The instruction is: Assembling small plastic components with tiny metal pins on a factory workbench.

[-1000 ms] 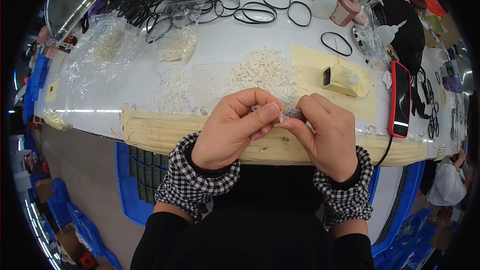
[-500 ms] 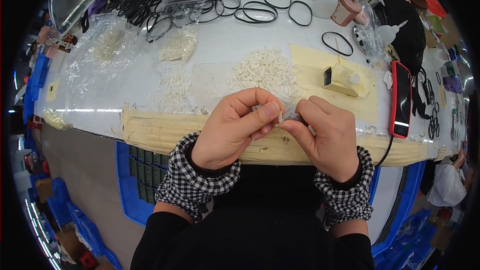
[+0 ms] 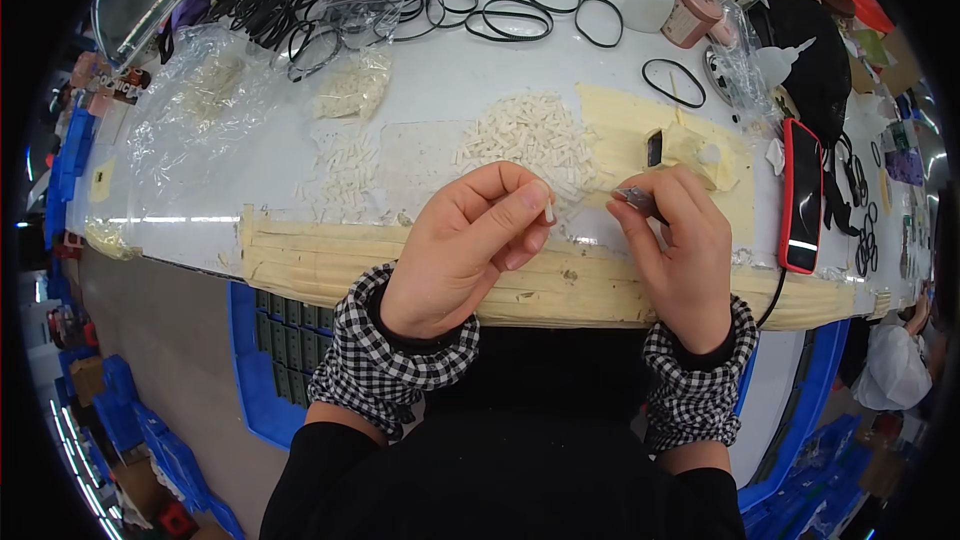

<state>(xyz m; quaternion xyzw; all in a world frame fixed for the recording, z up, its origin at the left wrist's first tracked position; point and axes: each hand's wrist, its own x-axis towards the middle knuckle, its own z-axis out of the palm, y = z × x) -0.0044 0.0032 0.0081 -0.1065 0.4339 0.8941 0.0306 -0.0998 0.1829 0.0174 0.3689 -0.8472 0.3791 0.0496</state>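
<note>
My left hand [image 3: 450,250] is closed, thumb and forefinger pinching a small white tube-like piece [image 3: 549,211]. To its right, my right hand [image 3: 685,255] is closed around a small grey metal blade-like piece [image 3: 640,201], most of it hidden by the fingers. A gap separates the two hands above the table's taped front edge. Just beyond them lies a heap of small white pieces [image 3: 528,135]. Further left is a thinner scatter of the same white pieces [image 3: 350,175], with a clear bag of them [image 3: 355,85] behind it.
A tape-wrapped block [image 3: 690,152] with a dark opening stands beyond my right hand. Right of it lies a red-cased device [image 3: 801,195] with a cable. Black rubber rings [image 3: 600,22] cover the back, beside a crumpled clear bag [image 3: 200,120]. Blue crates [image 3: 262,380] sit below the table.
My right hand has moved right, away from the left, taking the grey metal piece with it. My left hand stays nearly in place, still pinching the white piece.
</note>
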